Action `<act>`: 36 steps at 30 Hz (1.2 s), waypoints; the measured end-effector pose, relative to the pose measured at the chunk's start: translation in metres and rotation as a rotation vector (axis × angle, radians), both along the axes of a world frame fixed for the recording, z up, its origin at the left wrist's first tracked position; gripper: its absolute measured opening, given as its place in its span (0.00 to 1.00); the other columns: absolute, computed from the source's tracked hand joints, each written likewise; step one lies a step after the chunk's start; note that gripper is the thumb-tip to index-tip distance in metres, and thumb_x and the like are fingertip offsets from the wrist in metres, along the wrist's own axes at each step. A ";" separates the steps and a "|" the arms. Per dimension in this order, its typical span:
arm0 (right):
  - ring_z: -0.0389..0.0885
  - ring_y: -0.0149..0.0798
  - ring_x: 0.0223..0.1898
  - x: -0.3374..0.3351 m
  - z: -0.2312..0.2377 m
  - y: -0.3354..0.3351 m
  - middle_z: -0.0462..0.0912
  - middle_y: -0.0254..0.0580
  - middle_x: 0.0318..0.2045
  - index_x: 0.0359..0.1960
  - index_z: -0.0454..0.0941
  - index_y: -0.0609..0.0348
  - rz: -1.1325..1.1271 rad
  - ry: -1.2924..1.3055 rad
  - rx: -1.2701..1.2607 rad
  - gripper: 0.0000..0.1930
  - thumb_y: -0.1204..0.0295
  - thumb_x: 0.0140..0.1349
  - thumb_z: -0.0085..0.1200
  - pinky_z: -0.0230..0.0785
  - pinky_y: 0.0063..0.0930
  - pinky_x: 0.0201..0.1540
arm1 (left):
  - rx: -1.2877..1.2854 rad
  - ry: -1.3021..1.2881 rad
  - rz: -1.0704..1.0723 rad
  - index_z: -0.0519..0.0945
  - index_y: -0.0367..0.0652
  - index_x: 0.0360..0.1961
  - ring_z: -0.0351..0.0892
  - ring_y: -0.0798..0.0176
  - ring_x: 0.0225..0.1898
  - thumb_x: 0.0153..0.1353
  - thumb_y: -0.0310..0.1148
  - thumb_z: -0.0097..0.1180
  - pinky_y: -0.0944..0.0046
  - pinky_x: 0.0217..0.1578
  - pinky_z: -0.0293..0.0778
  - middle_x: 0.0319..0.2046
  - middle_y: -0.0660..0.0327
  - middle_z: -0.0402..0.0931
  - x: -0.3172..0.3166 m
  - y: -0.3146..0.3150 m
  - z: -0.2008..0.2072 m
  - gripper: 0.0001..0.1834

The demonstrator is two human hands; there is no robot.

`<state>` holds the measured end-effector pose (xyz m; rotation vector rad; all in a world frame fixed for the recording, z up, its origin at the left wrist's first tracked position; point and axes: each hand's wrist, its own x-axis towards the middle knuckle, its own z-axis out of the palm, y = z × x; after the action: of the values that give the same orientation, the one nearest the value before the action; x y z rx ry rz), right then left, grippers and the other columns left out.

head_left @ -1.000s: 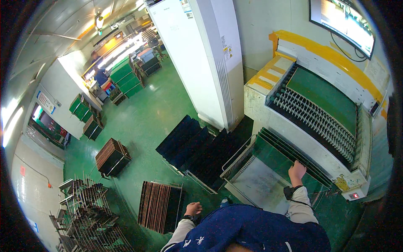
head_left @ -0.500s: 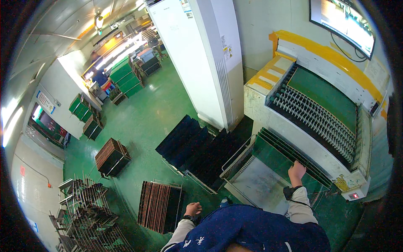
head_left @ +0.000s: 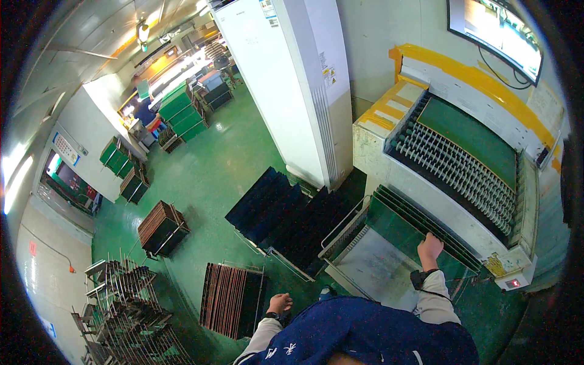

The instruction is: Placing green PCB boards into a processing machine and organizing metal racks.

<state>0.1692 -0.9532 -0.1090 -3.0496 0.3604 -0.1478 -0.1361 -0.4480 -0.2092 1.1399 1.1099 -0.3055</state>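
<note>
Though on edge, green panels point(head_left: 396, 222) lengthwise toward lower right

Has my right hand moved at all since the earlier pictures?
No, not visibly: the right hand stays at the green panel, in the same spot against the fixed roller machine, with no shift either way.

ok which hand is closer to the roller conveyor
Right. In the picture, the right hand, at the edge of a green panel, is just below the roller conveyor; the left hand is far lower left, beside the brown-edged panels.
</note>
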 end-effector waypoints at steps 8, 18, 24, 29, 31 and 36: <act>0.80 0.47 0.34 0.000 0.001 0.000 0.81 0.44 0.27 0.30 0.75 0.54 0.004 -0.008 0.012 0.10 0.68 0.47 0.59 0.66 0.44 0.42 | -0.005 -0.013 0.014 0.73 0.37 0.42 0.78 0.63 0.23 0.59 0.34 0.54 0.66 0.18 0.73 0.27 0.58 0.77 0.000 -0.001 0.001 0.14; 0.80 0.47 0.33 -0.001 0.004 0.002 0.81 0.44 0.26 0.29 0.74 0.54 0.002 -0.011 0.007 0.09 0.68 0.47 0.59 0.66 0.43 0.40 | 0.005 -0.015 0.010 0.73 0.38 0.41 0.78 0.63 0.23 0.59 0.34 0.54 0.66 0.19 0.73 0.28 0.58 0.77 0.000 -0.001 0.001 0.13; 0.81 0.46 0.33 0.000 0.001 0.000 0.81 0.43 0.27 0.31 0.75 0.54 0.015 -0.009 -0.005 0.10 0.67 0.46 0.59 0.67 0.42 0.40 | 0.000 -0.006 0.013 0.73 0.39 0.41 0.78 0.62 0.23 0.59 0.34 0.54 0.66 0.19 0.73 0.28 0.58 0.77 0.000 -0.001 0.001 0.12; 0.80 0.46 0.32 0.000 -0.001 0.000 0.81 0.44 0.25 0.29 0.75 0.54 0.005 -0.022 -0.007 0.09 0.67 0.47 0.58 0.66 0.42 0.39 | -0.002 0.005 0.023 0.72 0.39 0.40 0.78 0.62 0.23 0.60 0.33 0.54 0.65 0.19 0.74 0.27 0.58 0.76 0.001 -0.002 0.003 0.11; 0.80 0.47 0.32 0.000 -0.001 0.000 0.81 0.44 0.25 0.29 0.75 0.54 0.004 -0.025 -0.007 0.09 0.67 0.47 0.58 0.66 0.42 0.39 | -0.010 0.000 0.030 0.72 0.39 0.40 0.78 0.62 0.23 0.60 0.33 0.54 0.66 0.19 0.73 0.27 0.58 0.76 0.001 -0.002 0.003 0.11; 0.80 0.47 0.32 0.000 0.001 0.002 0.81 0.44 0.26 0.29 0.75 0.54 0.000 -0.034 -0.012 0.09 0.68 0.47 0.58 0.67 0.42 0.39 | -0.027 -0.012 0.050 0.72 0.39 0.40 0.78 0.61 0.23 0.60 0.33 0.54 0.66 0.19 0.73 0.27 0.57 0.76 0.000 -0.001 0.000 0.11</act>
<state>0.1688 -0.9516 -0.1084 -3.0545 0.3592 -0.2016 -0.1364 -0.4493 -0.2087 1.0878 1.1184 -0.2735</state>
